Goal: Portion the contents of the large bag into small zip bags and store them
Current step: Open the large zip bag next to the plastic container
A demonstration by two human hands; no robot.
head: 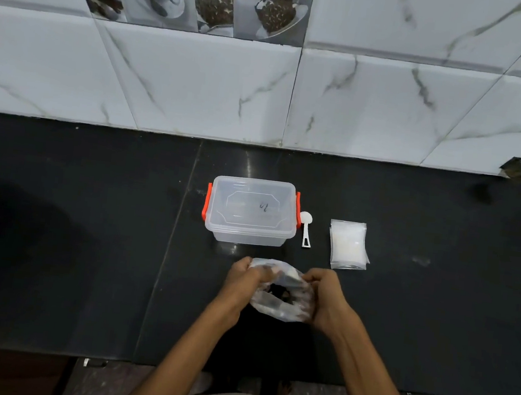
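On the tabletop [84, 275], near the box [251, 212], I am gripping the big bag [276, 308] with my left hand [244, 279] and right hand [327, 296], pulling it open. Pulling too hard could spill it.

The desk [87, 243] is black and shiny, with thin lines running across it. It meets a white tiled wall at the back. A clear box [250, 210] with a lid and 2 orange clips sits in the middle. A small white spoon [305, 228] lies just beside the box, on its right. A little stack of small zip bags [348, 245] lies flat further right, apart from the spoon. A big clear bag [281, 291] with dark stuff inside sits near the front.
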